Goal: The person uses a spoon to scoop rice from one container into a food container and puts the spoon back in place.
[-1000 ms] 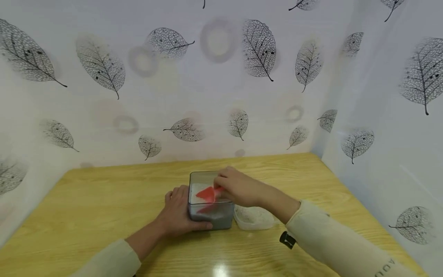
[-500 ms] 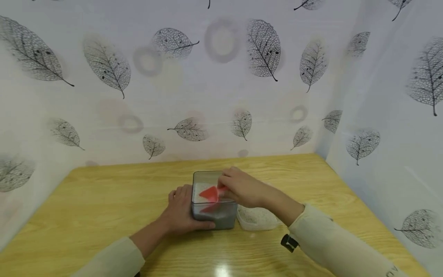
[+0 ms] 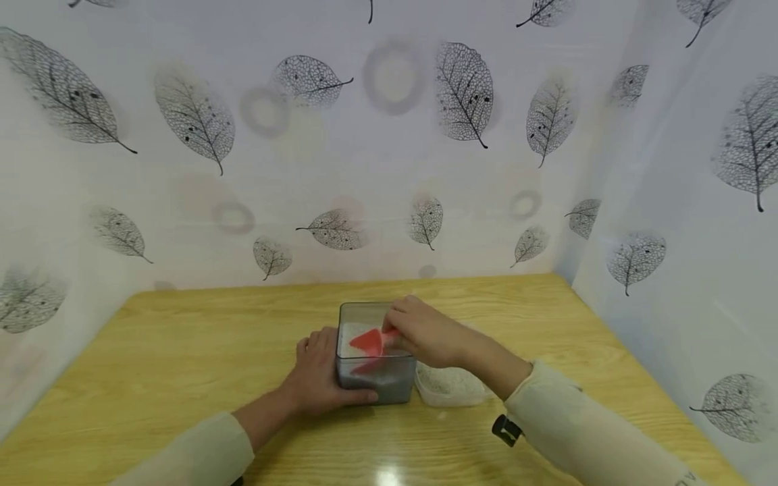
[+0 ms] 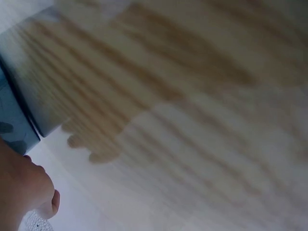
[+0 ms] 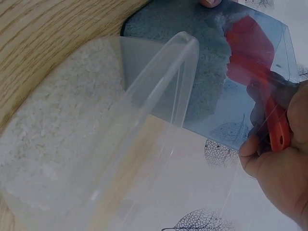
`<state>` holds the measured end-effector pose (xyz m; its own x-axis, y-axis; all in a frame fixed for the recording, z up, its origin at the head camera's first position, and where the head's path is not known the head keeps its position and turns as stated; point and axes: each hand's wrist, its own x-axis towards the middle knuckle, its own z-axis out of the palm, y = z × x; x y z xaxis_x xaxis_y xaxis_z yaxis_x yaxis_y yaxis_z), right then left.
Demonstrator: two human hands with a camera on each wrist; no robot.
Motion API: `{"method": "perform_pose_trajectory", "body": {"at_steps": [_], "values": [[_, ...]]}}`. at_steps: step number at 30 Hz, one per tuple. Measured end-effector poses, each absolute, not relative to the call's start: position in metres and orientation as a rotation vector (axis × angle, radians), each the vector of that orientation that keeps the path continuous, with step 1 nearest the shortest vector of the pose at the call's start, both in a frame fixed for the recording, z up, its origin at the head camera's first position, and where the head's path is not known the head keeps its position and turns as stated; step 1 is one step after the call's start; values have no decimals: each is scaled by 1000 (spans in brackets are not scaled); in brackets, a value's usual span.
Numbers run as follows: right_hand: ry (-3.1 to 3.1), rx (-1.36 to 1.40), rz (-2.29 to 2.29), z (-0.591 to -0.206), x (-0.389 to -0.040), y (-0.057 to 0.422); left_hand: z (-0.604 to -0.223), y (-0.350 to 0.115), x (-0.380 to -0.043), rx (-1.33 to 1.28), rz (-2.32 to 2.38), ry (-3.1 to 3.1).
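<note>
My left hand (image 3: 316, 379) grips the near left corner of a clear grey square bin (image 3: 383, 381) of rice, its thumb along the front wall. My right hand (image 3: 425, 331) holds a red scoop (image 3: 369, 341) by its handle. The scoop's blade is inside the bin's mouth, close over the rice (image 3: 351, 331). In the right wrist view the scoop (image 5: 252, 45) shows through the bin's wall, the blade at the surface of the rice. How much rice the scoop carries cannot be told.
A low clear plastic tub (image 3: 452, 398) with rice in it stands against the bin's right side, under my right forearm. All of this rests on a wood-grain table (image 3: 213, 351). Leaf-print white sheeting (image 3: 377, 169) rises behind and at both sides.
The hands, scoop and bin hold almost the same places. The whole view has shifted slightly with the head.
</note>
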<state>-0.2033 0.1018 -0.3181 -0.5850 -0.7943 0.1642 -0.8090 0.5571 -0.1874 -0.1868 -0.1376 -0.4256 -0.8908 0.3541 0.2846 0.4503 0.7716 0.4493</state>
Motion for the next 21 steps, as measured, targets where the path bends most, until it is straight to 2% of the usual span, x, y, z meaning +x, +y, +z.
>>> {"method": "perform_pose_trajectory", "body": {"at_steps": [21], "values": [[-2752, 1191, 464, -318, -194, 114, -426, -138, -186, -640, -729, -2787]]}}
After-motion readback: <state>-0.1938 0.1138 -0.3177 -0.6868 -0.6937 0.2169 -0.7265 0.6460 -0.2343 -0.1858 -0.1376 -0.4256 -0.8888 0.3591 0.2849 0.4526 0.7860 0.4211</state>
